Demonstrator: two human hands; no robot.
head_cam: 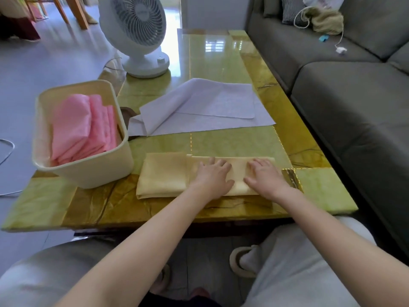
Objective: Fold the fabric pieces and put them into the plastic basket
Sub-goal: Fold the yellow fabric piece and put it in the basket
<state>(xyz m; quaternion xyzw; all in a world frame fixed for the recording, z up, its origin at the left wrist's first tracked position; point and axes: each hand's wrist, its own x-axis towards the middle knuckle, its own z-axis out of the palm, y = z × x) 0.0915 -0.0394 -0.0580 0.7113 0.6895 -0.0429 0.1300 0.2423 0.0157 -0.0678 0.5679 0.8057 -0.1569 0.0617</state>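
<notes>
Grey trousers (298, 262) fill the bottom of the frame, and my 2 forearms reach up to the yellow cloth (163, 176).

My left hand (213, 176) and right hand (265, 176) lie flat, fingers straight, pressing the right half of the folded cloth at lower centre of the table (221, 63). The basket (88, 180) stands just left of it, holding folded pink cloths (75, 129). A white cloth (210, 103) lies at centre, a fan (135, 29) upper left.

The tabletop (221, 138) was glossy green with golden-brown bands; the basket (93, 173) cream, holding pink fabric (77, 129); nearer fabric (163, 173) pale yellow, another (210, 103) lilac-white.
</notes>
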